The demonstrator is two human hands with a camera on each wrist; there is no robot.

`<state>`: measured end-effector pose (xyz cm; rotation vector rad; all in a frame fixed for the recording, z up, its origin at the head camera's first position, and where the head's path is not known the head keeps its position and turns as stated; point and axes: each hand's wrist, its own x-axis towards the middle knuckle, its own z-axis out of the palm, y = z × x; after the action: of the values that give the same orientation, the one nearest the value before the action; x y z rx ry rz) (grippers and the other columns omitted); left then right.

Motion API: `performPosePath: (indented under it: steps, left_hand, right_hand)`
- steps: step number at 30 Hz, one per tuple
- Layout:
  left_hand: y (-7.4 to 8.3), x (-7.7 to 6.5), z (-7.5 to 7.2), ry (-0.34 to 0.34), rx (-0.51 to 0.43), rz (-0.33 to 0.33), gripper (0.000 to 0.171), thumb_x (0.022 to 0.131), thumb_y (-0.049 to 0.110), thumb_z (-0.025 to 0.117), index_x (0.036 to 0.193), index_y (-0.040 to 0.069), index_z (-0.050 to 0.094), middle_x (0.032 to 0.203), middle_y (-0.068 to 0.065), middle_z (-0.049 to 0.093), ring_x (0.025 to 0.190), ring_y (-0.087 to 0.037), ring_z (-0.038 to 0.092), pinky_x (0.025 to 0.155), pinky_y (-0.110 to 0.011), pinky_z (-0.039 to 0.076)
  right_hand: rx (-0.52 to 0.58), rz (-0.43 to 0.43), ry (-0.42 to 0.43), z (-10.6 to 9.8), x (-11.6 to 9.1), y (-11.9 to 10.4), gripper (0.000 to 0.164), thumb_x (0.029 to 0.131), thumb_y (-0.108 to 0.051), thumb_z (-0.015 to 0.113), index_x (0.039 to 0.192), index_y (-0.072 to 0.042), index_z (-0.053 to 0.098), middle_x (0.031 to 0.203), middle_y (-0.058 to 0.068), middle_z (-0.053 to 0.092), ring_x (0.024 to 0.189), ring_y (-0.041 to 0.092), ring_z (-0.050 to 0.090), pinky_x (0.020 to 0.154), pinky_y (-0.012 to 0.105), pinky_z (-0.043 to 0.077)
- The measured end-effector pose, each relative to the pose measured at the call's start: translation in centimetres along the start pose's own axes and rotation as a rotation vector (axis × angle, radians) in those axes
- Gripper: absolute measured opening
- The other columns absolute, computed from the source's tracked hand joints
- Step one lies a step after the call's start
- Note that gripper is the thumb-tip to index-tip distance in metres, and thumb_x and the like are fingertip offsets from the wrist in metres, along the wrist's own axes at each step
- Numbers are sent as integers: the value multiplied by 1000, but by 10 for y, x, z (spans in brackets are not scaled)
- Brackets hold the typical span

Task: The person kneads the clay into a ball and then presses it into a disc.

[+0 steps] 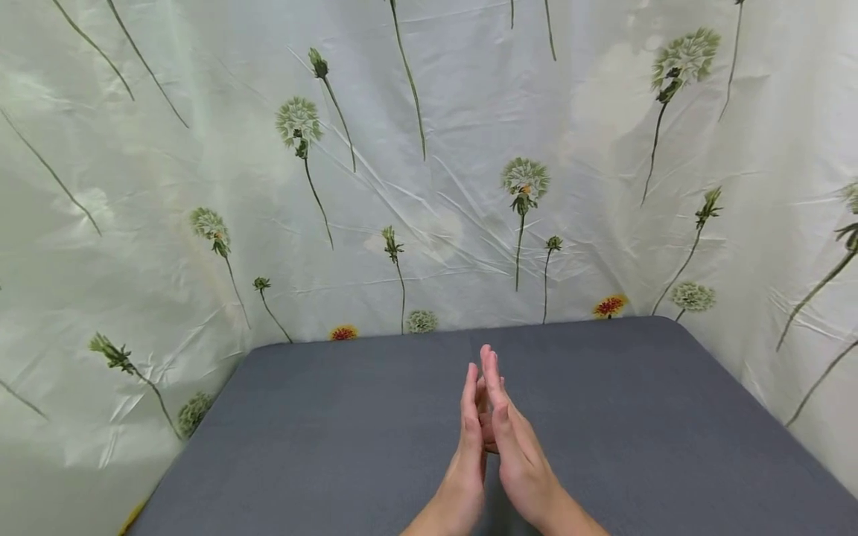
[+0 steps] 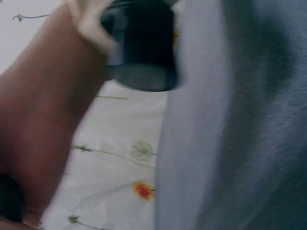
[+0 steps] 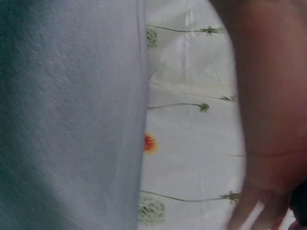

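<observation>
In the head view both hands stand upright in the lower middle, palms facing each other. My left hand (image 1: 467,454) has its fingers straight and pointing away. Opposite it, my right hand (image 1: 521,458) is held the same way, fingers extended. A narrow gap shows between the palms, and whether the fingers touch cannot be told. Neither hand holds an object. A blurred wrist with a pale strap and a black device (image 2: 144,48) appears in the left wrist view. Along the right side of the right wrist view is part of a blurred hand (image 3: 276,105).
Under the hands lies a dark grey table surface (image 1: 335,432) with rounded far corners. Behind and at both sides hangs a pale, shiny curtain (image 1: 429,201) printed with dandelions and stems. At the lower left, a small yellow patch (image 1: 134,514) shows beside the table edge.
</observation>
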<state>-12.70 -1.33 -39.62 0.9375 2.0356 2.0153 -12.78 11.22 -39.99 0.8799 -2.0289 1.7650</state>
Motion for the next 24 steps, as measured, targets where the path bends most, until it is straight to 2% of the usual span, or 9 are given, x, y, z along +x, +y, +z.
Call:
performPosePath:
  steps: [3,5,8,9,12,15,16,20,24]
  left_hand:
    - [13,-2,-8,69,-11,5,55,117,41,-5,170,40,-19,182,2,-3,168,-17,1,125,-25,26]
    - [19,-1,-15,117,-5,1,55,116,46,-4,169,45,-17,182,4,-4,169,-23,-2,120,-26,33]
    - [22,2,-27,187,-11,-9,56,114,53,-4,168,48,-16,182,5,-4,169,-28,-4,103,-25,46]
    - [23,4,-32,215,-12,-11,57,113,55,-4,168,48,-16,182,4,-3,169,-28,-5,106,-26,46]
    - [20,10,-45,291,-63,24,61,113,58,-3,170,42,-15,183,0,0,169,-30,-8,125,-44,37]
    - [16,14,-53,321,-114,53,65,113,59,-2,172,36,-14,183,-5,2,169,-31,-12,133,-65,-1]
    - [14,15,-54,316,-128,55,65,113,59,-1,172,35,-14,182,-6,3,169,-31,-12,131,-70,-4]
    - [9,15,-48,277,-162,12,65,114,58,1,173,33,-10,182,-10,9,169,-34,-7,132,-67,-3]
    - [5,12,-37,225,-200,-52,62,115,56,3,173,37,-7,181,-10,12,169,-37,-1,133,-67,8]
  right_hand:
    - [94,45,-75,8,-1,3,56,118,-13,6,173,-16,-3,182,7,-7,162,-9,3,119,9,28]
    - [156,60,-112,15,-3,4,56,118,-13,5,173,-16,-7,182,5,-12,161,-11,-2,122,7,20]
    - [176,-9,-136,26,-8,4,57,116,-6,6,172,-9,-6,181,10,-13,164,-3,-9,124,5,5]
    - [173,-33,-143,29,-9,3,58,116,-4,7,172,-8,-5,181,11,-12,165,0,-9,125,6,3]
    - [143,-113,-179,39,-15,0,60,114,3,11,172,-3,-2,181,13,-11,167,6,-9,127,9,3]
    - [89,-177,-193,46,-18,-4,61,112,7,15,171,1,2,181,18,-9,168,10,-8,129,12,1]
    - [88,-178,-191,47,-19,-6,60,113,6,15,171,0,3,181,18,-8,168,10,-8,128,12,1]
    - [49,-198,-141,44,-17,-10,58,114,1,15,171,0,9,179,24,2,169,15,-6,130,13,0]
    - [16,-245,-104,37,-11,-13,56,114,-2,13,170,3,11,180,22,8,169,20,-4,131,16,-2]
